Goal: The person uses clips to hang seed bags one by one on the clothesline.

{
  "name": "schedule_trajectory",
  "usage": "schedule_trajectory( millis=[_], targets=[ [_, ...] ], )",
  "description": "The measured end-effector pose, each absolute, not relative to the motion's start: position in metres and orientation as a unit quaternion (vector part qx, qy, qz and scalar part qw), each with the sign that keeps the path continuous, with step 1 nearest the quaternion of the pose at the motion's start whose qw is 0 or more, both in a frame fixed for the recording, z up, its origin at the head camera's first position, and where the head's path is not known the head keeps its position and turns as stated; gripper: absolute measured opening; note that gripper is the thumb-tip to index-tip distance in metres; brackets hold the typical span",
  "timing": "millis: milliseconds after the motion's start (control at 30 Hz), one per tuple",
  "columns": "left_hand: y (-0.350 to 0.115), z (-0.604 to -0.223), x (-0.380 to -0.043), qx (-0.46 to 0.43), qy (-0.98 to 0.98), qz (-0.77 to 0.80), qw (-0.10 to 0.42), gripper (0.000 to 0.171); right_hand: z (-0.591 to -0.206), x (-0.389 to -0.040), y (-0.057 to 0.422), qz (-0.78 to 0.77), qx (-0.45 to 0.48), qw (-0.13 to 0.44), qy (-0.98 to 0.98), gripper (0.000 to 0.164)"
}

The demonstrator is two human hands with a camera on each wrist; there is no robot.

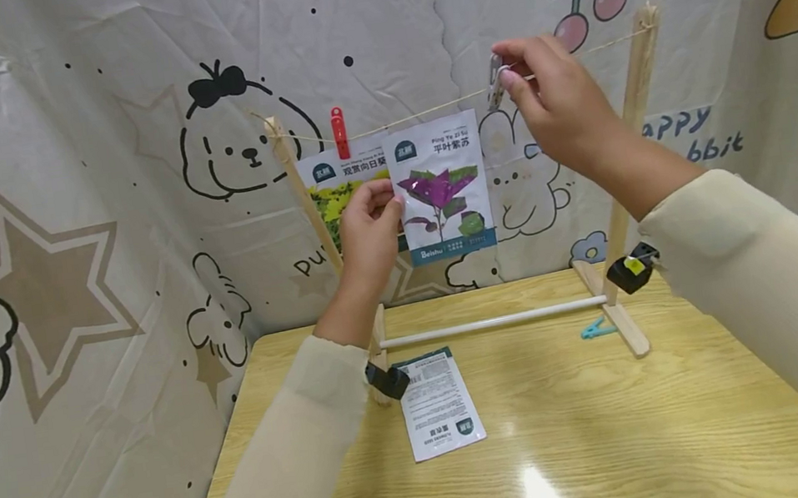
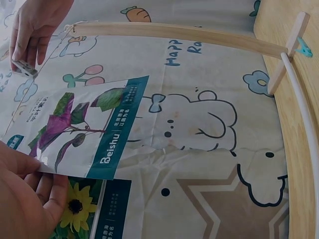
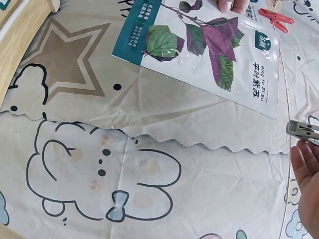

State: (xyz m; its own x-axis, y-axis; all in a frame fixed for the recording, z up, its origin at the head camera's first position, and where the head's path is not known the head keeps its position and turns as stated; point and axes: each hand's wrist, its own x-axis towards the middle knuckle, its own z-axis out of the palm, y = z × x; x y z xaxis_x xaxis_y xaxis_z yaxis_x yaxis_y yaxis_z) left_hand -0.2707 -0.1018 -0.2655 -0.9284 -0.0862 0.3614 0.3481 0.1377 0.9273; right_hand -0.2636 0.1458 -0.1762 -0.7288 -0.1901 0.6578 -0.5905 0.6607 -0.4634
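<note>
My left hand [image 1: 371, 232] pinches the left edge of a white seed packet [image 1: 440, 193] with a purple-leaved plant on it, holding it upright just below the string [image 1: 419, 116]. My right hand [image 1: 561, 101] grips a grey clothespin [image 1: 495, 81] at the string, up and to the right of that packet. In the right wrist view the clothespin [image 3: 302, 130] sits beside the packet's top corner, apart from it. Behind the held packet, a seed packet with yellow flowers [image 1: 332, 199] hangs from the string by a red clothespin [image 1: 340, 132], partly hidden.
The string runs between two wooden posts [image 1: 637, 75], joined low down by a white rod [image 1: 492, 322]. On the wooden table [image 1: 581, 427] lie another seed packet [image 1: 439, 403], text side up, and a blue clothespin [image 1: 597, 328] by the right foot. A printed curtain [image 1: 108, 279] hangs behind.
</note>
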Motion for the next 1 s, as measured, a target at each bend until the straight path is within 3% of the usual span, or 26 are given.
schedule_trajectory(
  millis=[1000],
  targets=[
    [-0.099, -0.265, -0.273, -0.094, -0.741, -0.645, 0.162, 0.022, -0.157, -0.276, 0.115, 0.339, 0.254, 0.296, -0.856, 0.041]
  ],
)
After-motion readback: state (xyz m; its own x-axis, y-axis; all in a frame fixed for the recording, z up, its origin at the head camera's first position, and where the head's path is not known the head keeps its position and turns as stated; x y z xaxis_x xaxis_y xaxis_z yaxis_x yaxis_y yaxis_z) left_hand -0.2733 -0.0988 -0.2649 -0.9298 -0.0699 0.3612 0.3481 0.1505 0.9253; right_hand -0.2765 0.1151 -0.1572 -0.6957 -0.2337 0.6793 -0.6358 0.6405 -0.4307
